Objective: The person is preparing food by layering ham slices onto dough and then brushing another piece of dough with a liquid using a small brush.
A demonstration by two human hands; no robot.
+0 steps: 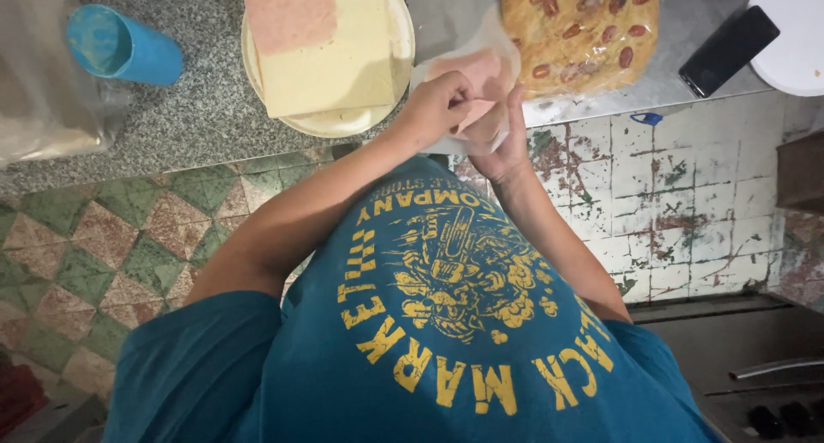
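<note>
I see both of my hands brought together just beside the plate, at the edge of the speckled stone counter. My left hand is curled, its fingers bent inward and pinching a pink slice of cold meat that lies in a thin clear wrapper. My right hand sits under and against the same slice, fingers folded up around the wrapper and touching the left hand; I cannot tell exactly which of its fingertips press on the meat. The slice is held in the air just off the plate's near rim, partly covered by my knuckles.

On the plate lie flat pale yellow cheese slices, stacked square, with another pink meat slice laid on their far corner. Further from the plate on the side of my right hand, a flat bread studded with almonds rests in clear film on a grey metal surface. Beyond that bread a black phone lies tilted, touching the edge of a white round object. On the plate's other side a blue plastic cup lies on the counter, and beside it a clear plastic bag. Below the plate, my blue shirt fills the view over a tiled floor.
</note>
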